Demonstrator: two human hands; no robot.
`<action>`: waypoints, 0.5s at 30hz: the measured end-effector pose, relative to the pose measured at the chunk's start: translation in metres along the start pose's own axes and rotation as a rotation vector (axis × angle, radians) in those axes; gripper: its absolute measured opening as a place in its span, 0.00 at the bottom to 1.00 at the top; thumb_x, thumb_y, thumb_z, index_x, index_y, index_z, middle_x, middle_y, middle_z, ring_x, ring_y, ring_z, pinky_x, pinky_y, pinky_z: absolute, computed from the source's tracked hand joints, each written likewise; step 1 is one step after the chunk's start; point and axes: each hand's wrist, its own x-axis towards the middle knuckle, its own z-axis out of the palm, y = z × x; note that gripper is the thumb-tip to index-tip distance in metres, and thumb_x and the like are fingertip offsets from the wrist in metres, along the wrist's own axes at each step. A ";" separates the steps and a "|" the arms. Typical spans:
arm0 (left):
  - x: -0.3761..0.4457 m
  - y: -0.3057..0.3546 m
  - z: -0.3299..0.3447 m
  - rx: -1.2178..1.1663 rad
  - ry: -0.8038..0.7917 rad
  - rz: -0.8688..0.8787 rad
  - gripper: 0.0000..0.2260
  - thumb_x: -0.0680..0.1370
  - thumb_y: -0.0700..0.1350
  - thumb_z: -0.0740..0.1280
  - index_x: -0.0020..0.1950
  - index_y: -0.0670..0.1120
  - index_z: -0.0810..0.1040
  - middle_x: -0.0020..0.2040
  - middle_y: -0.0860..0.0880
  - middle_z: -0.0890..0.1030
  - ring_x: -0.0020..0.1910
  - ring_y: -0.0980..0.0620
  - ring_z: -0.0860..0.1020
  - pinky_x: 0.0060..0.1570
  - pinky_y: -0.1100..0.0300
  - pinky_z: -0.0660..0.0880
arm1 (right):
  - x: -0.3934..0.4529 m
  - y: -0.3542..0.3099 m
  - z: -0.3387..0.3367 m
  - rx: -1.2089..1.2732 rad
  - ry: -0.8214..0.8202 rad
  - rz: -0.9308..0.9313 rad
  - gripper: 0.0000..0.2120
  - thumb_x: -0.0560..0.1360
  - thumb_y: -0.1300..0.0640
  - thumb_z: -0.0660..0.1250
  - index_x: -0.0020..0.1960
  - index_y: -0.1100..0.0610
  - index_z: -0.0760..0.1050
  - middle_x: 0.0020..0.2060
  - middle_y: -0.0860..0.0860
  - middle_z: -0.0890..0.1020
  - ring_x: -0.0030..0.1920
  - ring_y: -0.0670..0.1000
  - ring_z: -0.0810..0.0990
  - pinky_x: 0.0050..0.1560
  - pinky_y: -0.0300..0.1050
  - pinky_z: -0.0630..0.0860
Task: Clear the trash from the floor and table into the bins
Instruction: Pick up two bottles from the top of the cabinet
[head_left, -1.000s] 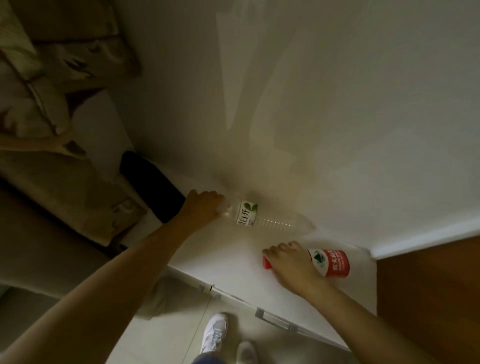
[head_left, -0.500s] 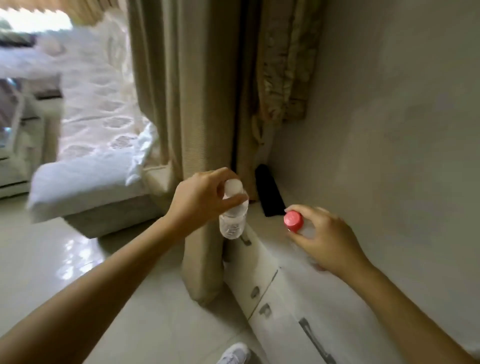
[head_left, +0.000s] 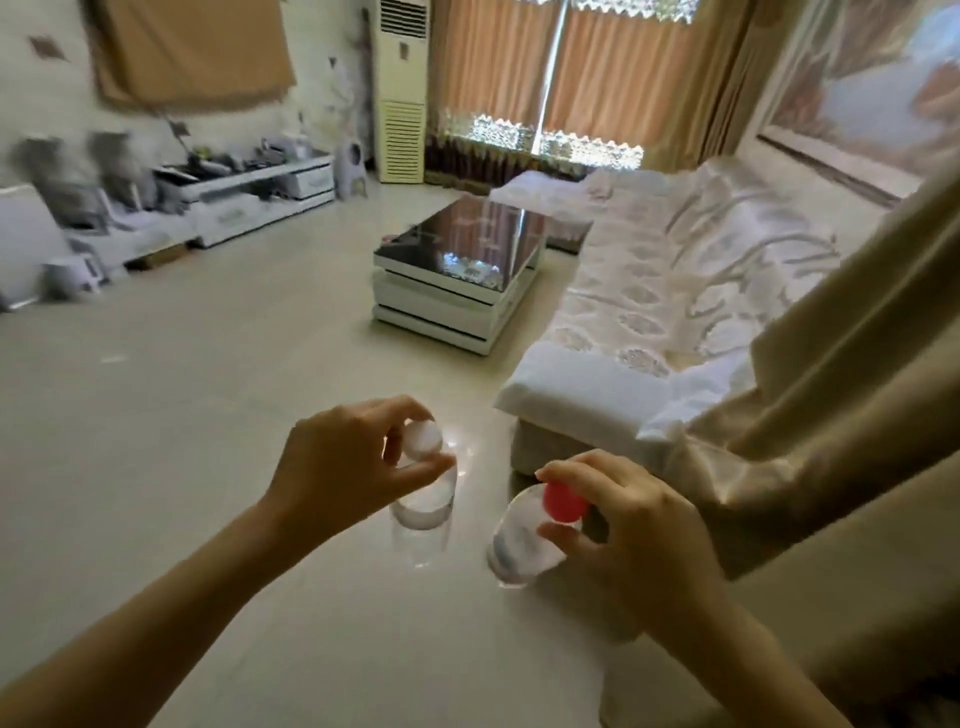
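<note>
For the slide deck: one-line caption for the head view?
Left hand and right hand each carry a clear bottle, white-capped and red-capped, across a living room.

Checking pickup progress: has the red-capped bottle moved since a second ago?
Yes. The red-capped bottle lay on the white cabinet top by the wall; now the right hand holds it up over the floor.

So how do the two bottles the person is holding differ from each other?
The white-capped bottle has a white cap; the red-capped bottle has a red one. The left hand holds the white-capped bottle, the right hand the red-capped one. Both are clear plastic, hang cap-up and are held near the cap.
</note>
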 end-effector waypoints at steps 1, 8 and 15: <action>-0.003 -0.032 -0.015 0.020 0.003 -0.046 0.19 0.70 0.68 0.67 0.44 0.53 0.81 0.29 0.63 0.69 0.23 0.67 0.66 0.25 0.78 0.55 | 0.027 -0.016 0.020 0.021 -0.025 -0.029 0.23 0.61 0.48 0.79 0.54 0.51 0.80 0.46 0.48 0.84 0.41 0.48 0.84 0.41 0.42 0.82; -0.010 -0.225 -0.122 0.118 -0.012 -0.289 0.20 0.69 0.70 0.63 0.47 0.57 0.79 0.31 0.62 0.75 0.29 0.62 0.74 0.27 0.74 0.61 | 0.195 -0.126 0.146 0.154 -0.180 -0.232 0.19 0.67 0.48 0.75 0.56 0.48 0.78 0.47 0.45 0.83 0.42 0.44 0.82 0.43 0.39 0.81; 0.047 -0.385 -0.151 0.120 -0.007 -0.417 0.18 0.67 0.72 0.62 0.44 0.60 0.77 0.31 0.60 0.76 0.37 0.59 0.76 0.28 0.67 0.69 | 0.364 -0.168 0.240 0.130 -0.225 -0.315 0.19 0.67 0.44 0.74 0.56 0.44 0.76 0.47 0.41 0.82 0.42 0.43 0.81 0.41 0.34 0.77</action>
